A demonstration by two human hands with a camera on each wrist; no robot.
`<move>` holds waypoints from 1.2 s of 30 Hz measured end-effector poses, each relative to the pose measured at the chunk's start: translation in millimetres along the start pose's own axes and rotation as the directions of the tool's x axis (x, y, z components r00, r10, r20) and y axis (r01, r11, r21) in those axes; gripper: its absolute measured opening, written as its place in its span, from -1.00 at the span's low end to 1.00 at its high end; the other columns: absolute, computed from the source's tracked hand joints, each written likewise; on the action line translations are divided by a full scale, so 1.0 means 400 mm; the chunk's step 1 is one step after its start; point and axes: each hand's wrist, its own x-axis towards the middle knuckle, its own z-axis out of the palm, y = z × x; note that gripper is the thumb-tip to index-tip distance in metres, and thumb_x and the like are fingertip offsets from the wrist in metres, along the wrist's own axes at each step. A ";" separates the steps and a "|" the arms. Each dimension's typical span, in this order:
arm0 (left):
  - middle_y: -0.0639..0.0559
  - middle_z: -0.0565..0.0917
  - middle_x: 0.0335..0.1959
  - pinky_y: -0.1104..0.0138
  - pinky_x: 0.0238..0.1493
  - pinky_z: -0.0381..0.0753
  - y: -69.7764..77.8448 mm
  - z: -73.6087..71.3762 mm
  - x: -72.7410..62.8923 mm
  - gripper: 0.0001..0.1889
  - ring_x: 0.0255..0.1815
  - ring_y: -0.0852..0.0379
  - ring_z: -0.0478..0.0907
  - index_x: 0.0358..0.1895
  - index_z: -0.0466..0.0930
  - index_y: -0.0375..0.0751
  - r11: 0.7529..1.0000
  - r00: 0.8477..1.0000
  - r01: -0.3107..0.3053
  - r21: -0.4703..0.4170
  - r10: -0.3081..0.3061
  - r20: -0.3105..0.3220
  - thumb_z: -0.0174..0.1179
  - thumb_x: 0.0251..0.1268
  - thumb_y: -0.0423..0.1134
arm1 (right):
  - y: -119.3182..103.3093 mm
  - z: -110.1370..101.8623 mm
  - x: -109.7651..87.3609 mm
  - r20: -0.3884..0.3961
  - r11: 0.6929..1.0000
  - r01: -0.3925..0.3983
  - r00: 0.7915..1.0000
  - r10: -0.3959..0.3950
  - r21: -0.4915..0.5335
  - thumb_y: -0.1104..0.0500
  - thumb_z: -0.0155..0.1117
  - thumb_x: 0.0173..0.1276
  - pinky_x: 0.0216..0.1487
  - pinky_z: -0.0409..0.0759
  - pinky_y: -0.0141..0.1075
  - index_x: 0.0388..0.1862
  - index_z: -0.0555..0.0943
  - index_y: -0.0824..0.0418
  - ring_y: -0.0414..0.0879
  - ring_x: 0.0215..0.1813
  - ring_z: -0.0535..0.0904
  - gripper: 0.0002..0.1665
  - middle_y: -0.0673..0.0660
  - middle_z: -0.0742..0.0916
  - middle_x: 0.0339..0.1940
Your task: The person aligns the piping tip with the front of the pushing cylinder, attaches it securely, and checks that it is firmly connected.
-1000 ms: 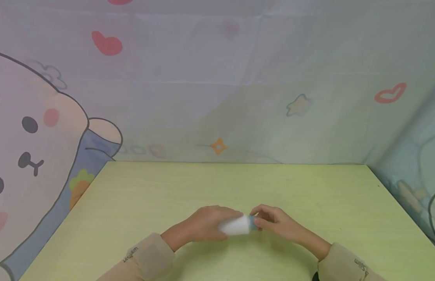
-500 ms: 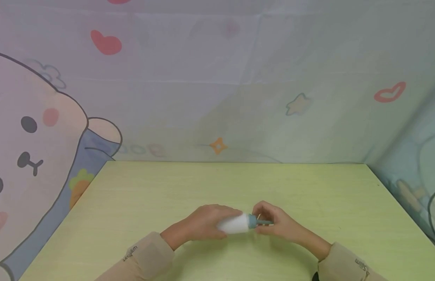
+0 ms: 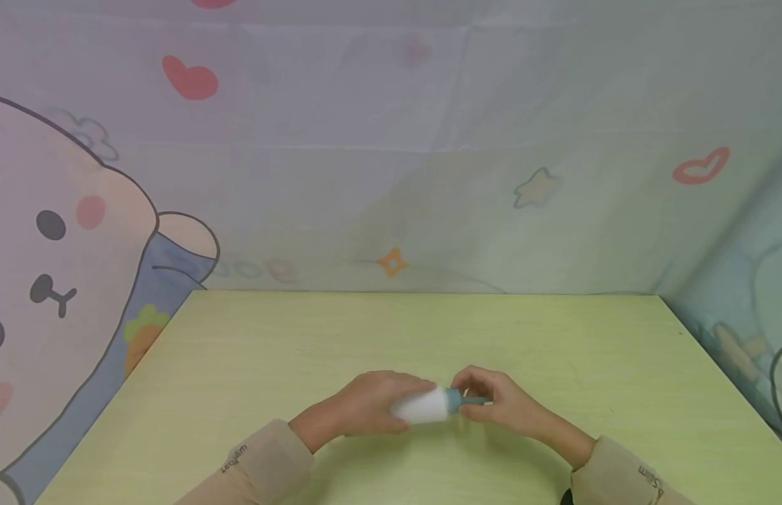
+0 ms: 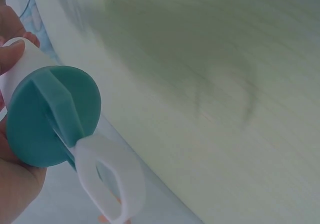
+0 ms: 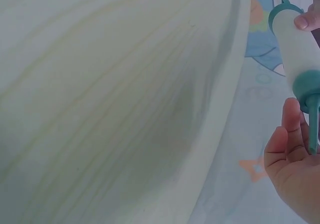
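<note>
A white tube [image 3: 422, 405], shaped like a large syringe, lies level between the hands above the table. My left hand [image 3: 374, 403] grips its barrel, covering the rear end in the head view. In the left wrist view, that end has a wide teal disc [image 4: 82, 91] and a white ring handle [image 4: 127, 174]. At the other end are a teal collar and thin teal nozzle [image 5: 313, 126]. My right hand [image 3: 498, 403] holds its fingertips around the teal collar [image 3: 453, 400], while the nozzle passes between thumb and fingers. Contact on the far side is hidden.
Both hands are over the near half of a pale yellow-green table [image 3: 365, 330]. A printed cloth backdrop [image 3: 340, 175] hangs behind it. A dark cable [image 3: 776, 386] runs beside the right edge.
My right thumb and fingers have shifted at the collar, uncovering the nozzle that they hid one second ago. The left hand keeps its grip, and the tube has barely moved.
</note>
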 end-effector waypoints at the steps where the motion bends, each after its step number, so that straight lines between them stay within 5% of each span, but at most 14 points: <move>1: 0.21 0.49 0.11 0.41 -0.12 0.43 0.000 0.000 0.000 -0.40 -0.02 0.28 0.45 0.20 0.35 0.07 1.000 1.000 0.000 0.001 0.000 0.000 0.27 -0.02 -0.22 | 0.000 0.000 0.000 0.002 1.000 0.002 1.000 -0.002 -0.007 0.25 0.17 0.19 -0.30 0.52 -0.37 -0.15 0.47 0.26 -0.29 -0.35 0.51 -0.76 0.19 0.61 -0.28; 6: 0.22 0.49 0.10 0.41 -0.13 0.43 0.003 0.001 -0.001 -0.40 -0.02 0.27 0.46 0.19 0.36 0.07 1.000 1.000 0.002 0.003 -0.002 -0.006 0.27 -0.04 -0.24 | 0.004 -0.002 -0.001 0.006 0.999 -0.015 1.000 0.015 -0.032 0.23 0.08 0.26 -0.31 0.53 -0.35 -0.13 0.48 0.26 -0.26 -0.33 0.51 -0.79 0.19 0.62 -0.29; 13: 0.20 0.48 0.11 0.40 -0.15 0.44 0.004 -0.001 -0.003 -0.39 -0.02 0.24 0.46 0.19 0.37 0.05 1.000 1.000 0.007 0.017 -0.007 -0.010 0.28 -0.05 -0.24 | 0.005 -0.002 0.001 0.036 1.000 -0.027 0.999 0.026 0.012 0.23 0.00 0.33 -0.33 0.56 -0.20 -0.05 0.42 0.35 0.05 -0.42 0.57 -0.73 0.30 0.66 -0.42; 20: 0.22 0.49 0.10 0.40 -0.14 0.42 0.002 -0.002 -0.007 -0.40 -0.03 0.25 0.46 0.18 0.38 0.06 1.000 1.000 0.011 0.001 -0.011 -0.020 0.27 -0.05 -0.25 | 0.004 0.007 0.005 -0.036 0.999 -0.025 0.999 0.024 -0.044 0.18 0.22 0.17 -0.26 0.51 -0.39 -0.05 0.41 0.35 -0.26 -0.25 0.53 -0.59 0.21 0.62 -0.25; 23: 0.22 0.49 0.10 0.40 -0.14 0.42 0.001 -0.001 -0.008 -0.40 -0.03 0.25 0.45 0.18 0.38 0.07 1.000 1.000 0.010 -0.005 -0.010 -0.020 0.27 -0.05 -0.25 | 0.004 0.010 0.005 -0.057 0.998 0.003 0.998 -0.006 -0.060 0.20 0.26 0.12 -0.30 0.49 -0.40 -0.12 0.45 0.29 -0.24 -0.31 0.48 -0.64 0.15 0.59 -0.29; 36: 0.20 0.49 0.11 0.40 -0.13 0.43 0.003 0.000 -0.005 -0.40 -0.02 0.24 0.46 0.19 0.36 0.05 1.000 1.000 -0.005 0.015 0.005 -0.017 0.26 -0.04 -0.26 | -0.001 0.000 0.005 0.015 1.000 -0.009 1.000 0.009 -0.026 0.21 0.03 0.31 -0.27 0.55 -0.28 -0.12 0.49 0.26 -0.25 -0.30 0.56 -0.79 0.19 0.65 -0.29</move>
